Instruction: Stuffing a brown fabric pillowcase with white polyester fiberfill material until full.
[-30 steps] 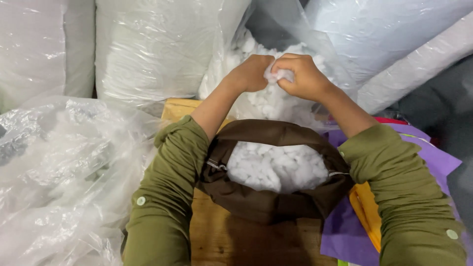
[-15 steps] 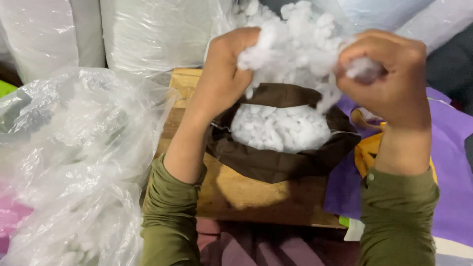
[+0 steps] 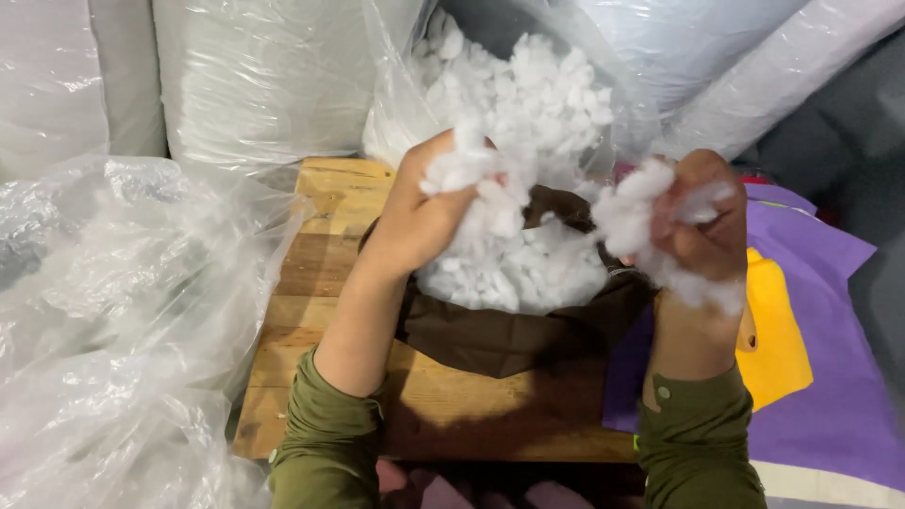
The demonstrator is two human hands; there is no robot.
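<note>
A brown fabric cover [image 3: 490, 335] lies open on a wooden board [image 3: 325, 259], filled with white fluffy stuffing [image 3: 514, 269]. My left hand [image 3: 419, 221] grips a clump of white stuffing just above the cover's left side. Over its right edge my right hand [image 3: 702, 226] is closed on a second clump of stuffing. Both arms wear olive green sleeves. Behind the cover stands an open clear plastic bag [image 3: 528, 85] heaped with more stuffing.
Crumpled clear plastic sheeting [image 3: 113, 330] fills the left side. Large wrapped white bales [image 3: 264, 80] and rolls [image 3: 782, 75] stand at the back. Purple fabric [image 3: 848, 377] with a yellow piece [image 3: 778, 335] lies to the right of the board.
Both hands have come down from the bag with stuffing and pulled the one clump into two. They now sit lower, right over the brown cover.
</note>
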